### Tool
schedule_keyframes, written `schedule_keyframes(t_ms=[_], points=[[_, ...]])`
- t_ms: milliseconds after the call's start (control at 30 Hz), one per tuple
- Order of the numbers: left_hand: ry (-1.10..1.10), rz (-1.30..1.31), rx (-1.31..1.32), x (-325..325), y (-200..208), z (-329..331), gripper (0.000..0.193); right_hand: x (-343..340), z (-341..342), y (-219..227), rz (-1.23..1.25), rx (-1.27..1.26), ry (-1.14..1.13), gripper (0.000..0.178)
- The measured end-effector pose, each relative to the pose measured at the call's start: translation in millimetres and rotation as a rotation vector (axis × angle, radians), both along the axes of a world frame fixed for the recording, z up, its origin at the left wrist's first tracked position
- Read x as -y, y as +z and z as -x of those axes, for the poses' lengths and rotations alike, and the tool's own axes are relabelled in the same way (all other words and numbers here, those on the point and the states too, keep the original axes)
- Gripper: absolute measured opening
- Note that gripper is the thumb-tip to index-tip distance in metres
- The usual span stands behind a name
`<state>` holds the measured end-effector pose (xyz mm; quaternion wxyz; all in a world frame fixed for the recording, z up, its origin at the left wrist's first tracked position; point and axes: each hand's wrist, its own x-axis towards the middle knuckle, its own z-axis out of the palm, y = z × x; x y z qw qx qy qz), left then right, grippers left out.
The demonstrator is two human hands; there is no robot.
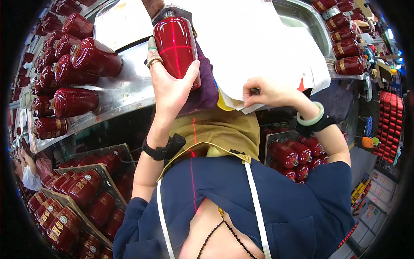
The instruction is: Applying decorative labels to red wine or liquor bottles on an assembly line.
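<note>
A glossy red bottle (pixel 177 49) lies with its neck toward the far side, against a dark metal holder (pixel 183 13). My left hand (pixel 169 88) is closed round its near part, thumb on the right side and a covered finger on the left. Thin red light lines cross on the bottle. Beneath it is a purple cloth (pixel 208 82). My right hand (pixel 264 92) is curled in a pinch over the near edge of large white sheets (pixel 267 47); what its fingertips hold, if anything, is hidden.
Several red bottles (pixel 97 60) stand on the metal table (pixel 133 86) at left. Crates (pixel 105 177) of red bottles sit below on both sides. A metal basin (pixel 297 17) is at the far right, with more red bottles (pixel 347 47) beyond. A yellow apron (pixel 220 127) covers my lap.
</note>
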<state>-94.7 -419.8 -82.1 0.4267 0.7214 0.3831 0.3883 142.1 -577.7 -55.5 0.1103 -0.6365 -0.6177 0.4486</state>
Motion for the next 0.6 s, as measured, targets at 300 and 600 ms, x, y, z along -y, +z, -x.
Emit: schedule_keyframes(t_ms=[300, 600], points=[[-0.031, 0.096, 0.042, 5.7, 5.3, 2.4, 0.098, -126.2, -91.8, 74.6, -0.711, 0.823, -0.245, 0.022], [-0.013, -0.005, -0.005, 4.5, 6.4, 2.2, 0.098, -152.2, -82.6, 25.5, -0.552, 0.8, -0.123, 0.063]])
